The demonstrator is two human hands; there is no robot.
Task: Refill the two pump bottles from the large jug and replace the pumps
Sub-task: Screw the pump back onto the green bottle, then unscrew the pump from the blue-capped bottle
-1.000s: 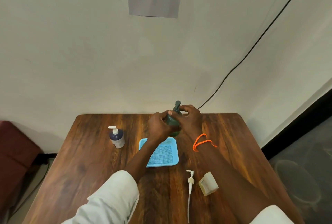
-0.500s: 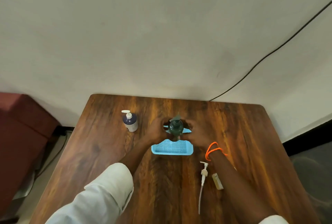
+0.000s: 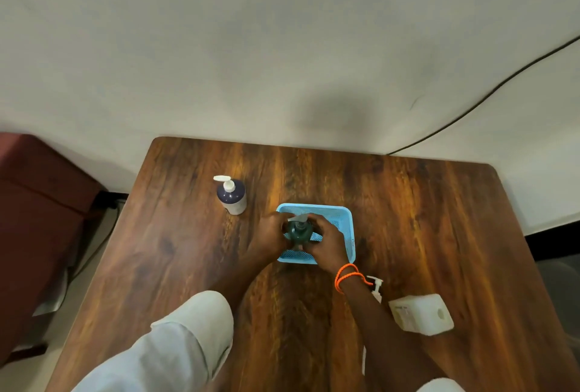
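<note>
A dark green pump bottle (image 3: 298, 231) is held upright over the blue mesh tray (image 3: 345, 219). My left hand (image 3: 266, 239) grips its left side and my right hand (image 3: 328, 244) grips its right side and top. A dark blue pump bottle (image 3: 232, 195) with a white pump stands to the left on the wooden table (image 3: 423, 219). The white jug (image 3: 420, 314) lies near my right forearm. A loose white pump (image 3: 375, 289) lies beside it, partly hidden by my arm.
A black cable (image 3: 470, 106) runs along the white wall behind the table. A dark red seat (image 3: 37, 203) stands left of the table.
The view has tipped down toward the table. The green bottle and both hands have come nearer and sit over the blue tray; the wall paper has left the frame.
</note>
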